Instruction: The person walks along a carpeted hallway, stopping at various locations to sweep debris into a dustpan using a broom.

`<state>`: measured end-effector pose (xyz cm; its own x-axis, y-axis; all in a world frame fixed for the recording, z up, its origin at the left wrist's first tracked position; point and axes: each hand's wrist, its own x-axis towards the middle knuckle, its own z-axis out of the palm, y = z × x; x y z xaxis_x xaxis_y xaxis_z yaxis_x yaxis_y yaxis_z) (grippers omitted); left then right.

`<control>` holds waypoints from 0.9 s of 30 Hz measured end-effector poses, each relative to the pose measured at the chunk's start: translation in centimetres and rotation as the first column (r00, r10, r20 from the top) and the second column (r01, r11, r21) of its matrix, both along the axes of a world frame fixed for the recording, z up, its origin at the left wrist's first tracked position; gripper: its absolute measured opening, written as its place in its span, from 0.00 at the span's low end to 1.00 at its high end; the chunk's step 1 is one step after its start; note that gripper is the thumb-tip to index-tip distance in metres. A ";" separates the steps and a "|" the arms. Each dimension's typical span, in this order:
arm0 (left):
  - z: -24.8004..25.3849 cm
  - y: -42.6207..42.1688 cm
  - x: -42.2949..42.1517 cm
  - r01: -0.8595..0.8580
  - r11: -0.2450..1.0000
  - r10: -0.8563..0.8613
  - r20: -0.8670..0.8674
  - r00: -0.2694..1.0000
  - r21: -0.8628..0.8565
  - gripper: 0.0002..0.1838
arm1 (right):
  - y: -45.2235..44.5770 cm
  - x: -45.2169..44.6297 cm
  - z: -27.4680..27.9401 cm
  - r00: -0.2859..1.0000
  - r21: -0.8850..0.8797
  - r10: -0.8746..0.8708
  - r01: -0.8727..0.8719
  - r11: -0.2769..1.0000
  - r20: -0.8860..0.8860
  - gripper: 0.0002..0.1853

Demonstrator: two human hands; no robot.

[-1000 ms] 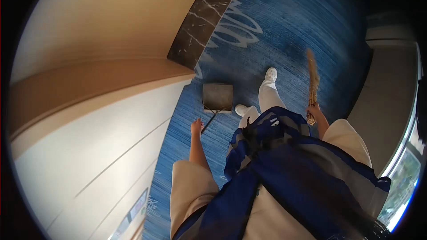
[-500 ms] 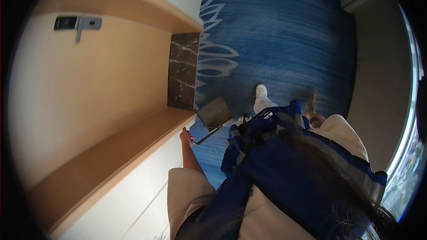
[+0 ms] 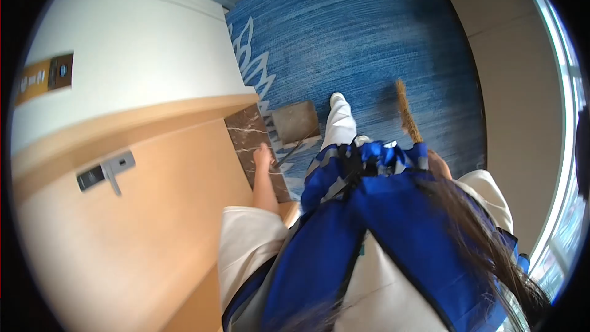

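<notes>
My left hand (image 3: 263, 155) is closed on the thin handle of a dustpan (image 3: 296, 122). The grey-brown pan hangs beside the dark marble threshold, over or near the carpet; I cannot tell whether it touches. On my other side, my right hand (image 3: 437, 163) shows only partly past the blue apron (image 3: 393, 203). From it a straw broom (image 3: 406, 114) points forward, its bristles over the blue carpet. The fingers on the broom are mostly hidden.
A wooden door (image 3: 160, 209) with a grey lever handle (image 3: 110, 175) stands at my left, beside a white wall (image 3: 141, 43) bearing a sign (image 3: 46, 79). Patterned blue carpet (image 3: 362, 31) runs ahead. A beige wall (image 3: 510, 74) and bright window edge line the right.
I have stepped forward along the corridor, and the door has slid back in view. The dustpan moves along in my left hand. The broom on the right shows more now.
</notes>
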<state>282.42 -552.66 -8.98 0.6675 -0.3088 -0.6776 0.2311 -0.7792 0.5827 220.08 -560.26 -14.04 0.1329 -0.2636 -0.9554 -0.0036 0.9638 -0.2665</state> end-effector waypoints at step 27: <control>0.4 -64.0 6.8 0.854 0.077 -0.991 0.134 0.008 0.514 0.22 | -43.2 12.0 -0.8 0.893 -0.201 -0.330 0.279 0.939 -0.305 0.19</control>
